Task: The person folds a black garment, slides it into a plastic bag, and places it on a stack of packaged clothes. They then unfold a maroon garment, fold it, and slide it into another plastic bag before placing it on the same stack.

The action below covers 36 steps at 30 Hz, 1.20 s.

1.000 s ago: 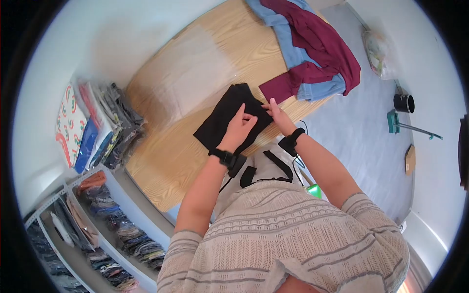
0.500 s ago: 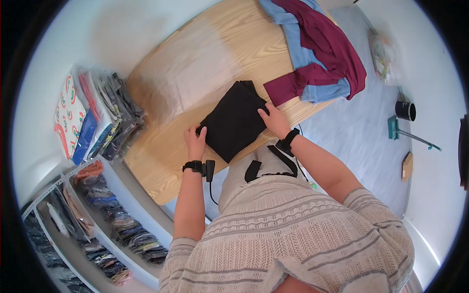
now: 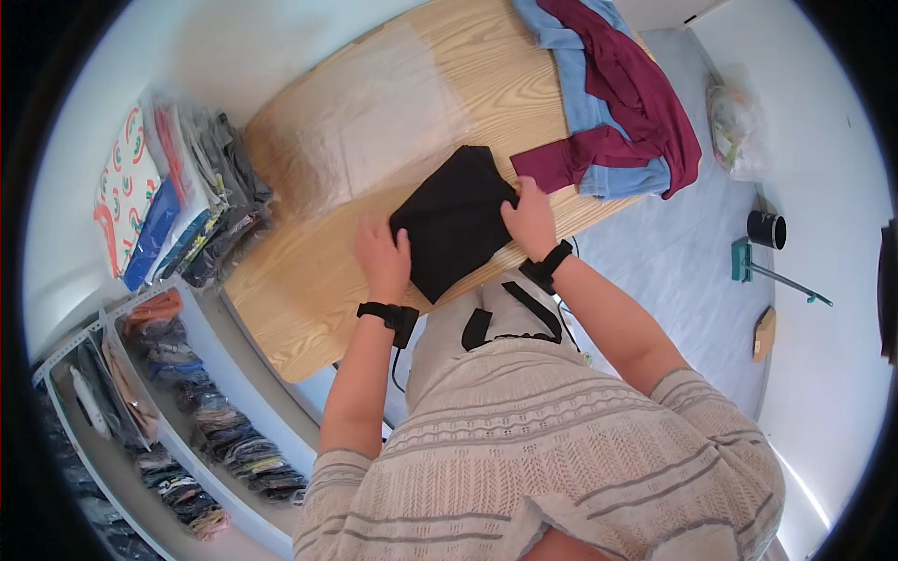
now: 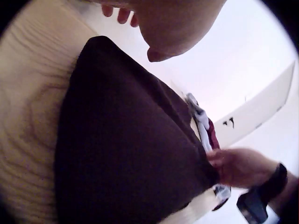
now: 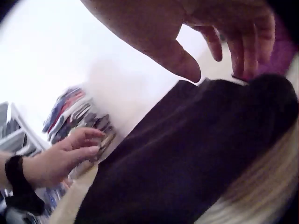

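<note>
A folded black garment lies on the wooden table in front of the person. At its left edge is the left hand, slightly blurred, thumb towards the cloth. In the left wrist view that hand hovers over the cloth's edge with thumb and fingers spread apart, nothing between them. The right hand is at the garment's right edge. Seen from the right wrist, its thumb stands well apart from the fingers, whose tips reach down right at the cloth's far edge.
Clear plastic bags lie flat on the table behind the garment. A maroon garment and a light blue one drape over its right end. Bagged clothes are stacked at left, above shelves of more packed clothes.
Both hands were over the black garment's middle and lower part; they have moved apart to its left and right edges. The left hand, touching the left corner half a second ago, has shifted slightly up.
</note>
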Tool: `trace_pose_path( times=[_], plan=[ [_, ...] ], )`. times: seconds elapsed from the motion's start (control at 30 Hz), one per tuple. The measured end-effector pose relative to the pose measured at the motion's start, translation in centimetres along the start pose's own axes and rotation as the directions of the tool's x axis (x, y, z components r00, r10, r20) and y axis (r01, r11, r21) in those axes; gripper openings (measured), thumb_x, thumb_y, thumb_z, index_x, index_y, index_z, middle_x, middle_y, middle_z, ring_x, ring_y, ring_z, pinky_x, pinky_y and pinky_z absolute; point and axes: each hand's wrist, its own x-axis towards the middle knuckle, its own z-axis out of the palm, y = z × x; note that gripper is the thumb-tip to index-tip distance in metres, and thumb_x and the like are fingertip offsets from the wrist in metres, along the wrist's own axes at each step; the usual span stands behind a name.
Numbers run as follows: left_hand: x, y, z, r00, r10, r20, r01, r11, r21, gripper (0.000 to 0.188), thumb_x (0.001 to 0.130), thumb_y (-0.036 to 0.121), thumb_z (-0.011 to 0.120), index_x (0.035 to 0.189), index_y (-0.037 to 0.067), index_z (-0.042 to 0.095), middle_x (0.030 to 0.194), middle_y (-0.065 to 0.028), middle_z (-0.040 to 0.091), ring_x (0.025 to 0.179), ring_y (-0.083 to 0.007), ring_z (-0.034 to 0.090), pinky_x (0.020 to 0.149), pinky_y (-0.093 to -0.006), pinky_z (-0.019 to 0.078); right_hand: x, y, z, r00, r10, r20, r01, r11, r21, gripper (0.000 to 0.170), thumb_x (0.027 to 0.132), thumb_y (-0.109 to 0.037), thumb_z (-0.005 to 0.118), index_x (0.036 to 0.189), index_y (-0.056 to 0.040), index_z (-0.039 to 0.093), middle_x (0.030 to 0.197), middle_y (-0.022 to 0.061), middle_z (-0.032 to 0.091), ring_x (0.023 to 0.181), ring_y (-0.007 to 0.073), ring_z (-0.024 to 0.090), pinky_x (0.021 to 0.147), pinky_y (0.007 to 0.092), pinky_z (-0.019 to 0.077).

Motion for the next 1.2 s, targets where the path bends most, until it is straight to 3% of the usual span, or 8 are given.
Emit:
trace_pose_path(
  times=[0.07,0.1,0.17,0.4,0.73,0.97,1.07,1.2],
  plan=[
    [-0.2,0.9,-0.7,0.984,0.140,0.108,-0.135,0.990,-0.052,0.045,0.082,0.021,0.064,0.121,0.003,0.050,0.132,-0.0194,0.043,0.123,-0.0362,0.039,0.100,-0.0472,0.0319,-0.1,-2.7,-0.3,0.820,-0.547,-0.169,0.491,0.824,-0.284,0.036,0.083,-0.021,0.060,0.117,-0.0084,0.051,0.123,0.0200,0.052,0.115,0.0358,0.049,0.093,0.0472,0.0405],
    [-0.4,1.2,-0.7,0.937,0.285,0.201,-0.265,0.957,-0.121,0.051,0.082,0.024,0.063,0.126,0.005,0.047,0.138,-0.0177,0.040,0.127,-0.0351,0.036,0.103,-0.0484,0.0301,0.2,-3.3,0.3,0.819,-0.550,-0.166,0.495,0.822,-0.282,0.036,0.083,-0.021,0.060,0.117,-0.0084,0.051,0.123,0.0200,0.052,0.115,0.0358,0.049,0.093,0.0472,0.0405],
    [-0.9,2.3,-0.3,0.914,0.311,0.259,-0.292,0.950,-0.111,0.056,0.082,0.028,0.063,0.130,0.007,0.045,0.141,-0.0162,0.036,0.131,-0.0343,0.032,0.104,-0.0499,0.0276,0.7,-4.6,1.3,0.594,-0.775,0.217,0.777,0.482,-0.404,0.045,0.083,-0.020,0.061,0.126,-0.0154,0.049,0.138,0.0133,0.040,0.130,0.0294,0.036,0.102,0.0524,0.0301],
    [-1.8,1.9,1.8,0.816,0.280,0.506,-0.315,0.949,-0.017,0.098,0.067,0.054,0.071,0.145,0.017,0.026,0.152,-0.0135,0.018,0.140,-0.0342,0.013,0.105,-0.0632,0.0164,2.5,-1.6,5.9,0.660,-0.686,0.305,0.716,0.453,-0.531,0.049,0.091,-0.046,0.046,0.138,-0.0333,0.039,0.149,0.0054,0.028,0.138,0.0249,0.023,0.107,0.0583,0.0187],
    [-4.5,-0.7,-0.6,0.772,0.368,0.519,-0.391,0.918,-0.068,0.092,0.068,0.049,0.072,0.144,0.018,0.030,0.151,-0.0140,0.019,0.140,-0.0335,0.014,0.107,-0.0608,0.0170,-4.8,0.5,1.0,0.469,-0.754,0.460,0.873,0.319,-0.369,0.058,0.083,-0.046,0.057,0.134,-0.0213,0.046,0.143,0.0096,0.037,0.136,0.0302,0.027,0.107,0.0574,0.0198],
    [-8.6,-5.0,-2.8,0.745,0.449,0.494,-0.392,0.893,-0.221,0.089,0.067,0.051,0.071,0.142,0.022,0.033,0.151,-0.0155,0.018,0.140,-0.0341,0.015,0.109,-0.0554,0.0160,-5.6,3.4,-0.6,0.426,-0.583,0.692,0.902,0.336,-0.273,0.085,0.066,-0.021,0.074,0.141,-0.0228,0.034,0.148,0.0083,0.027,0.137,0.0315,0.025,0.111,0.0516,0.0204],
    [-10.2,-6.5,-3.5,0.595,0.455,0.663,-0.486,0.860,-0.154,0.091,0.062,0.036,0.080,0.140,0.021,0.036,0.151,-0.0169,0.017,0.140,-0.0339,0.015,0.111,-0.0497,0.0175,-5.2,5.6,-0.9,0.381,-0.603,0.701,0.925,0.251,-0.286,0.081,0.067,-0.006,0.067,0.140,-0.0215,0.035,0.148,0.0097,0.028,0.137,0.0314,0.026,0.111,0.0484,0.0224],
    [-10.5,-5.7,-3.1,0.723,0.436,0.536,-0.427,0.892,-0.149,0.082,0.065,0.010,0.075,0.137,0.026,0.040,0.147,-0.0115,0.027,0.135,-0.0319,0.027,0.107,-0.0445,0.0302,-4.7,6.4,-0.5,0.386,-0.677,0.626,0.918,0.344,-0.194,0.076,0.068,0.011,0.055,0.136,-0.0174,0.040,0.146,0.0116,0.030,0.136,0.0311,0.026,0.110,0.0419,0.0284]
  ],
)
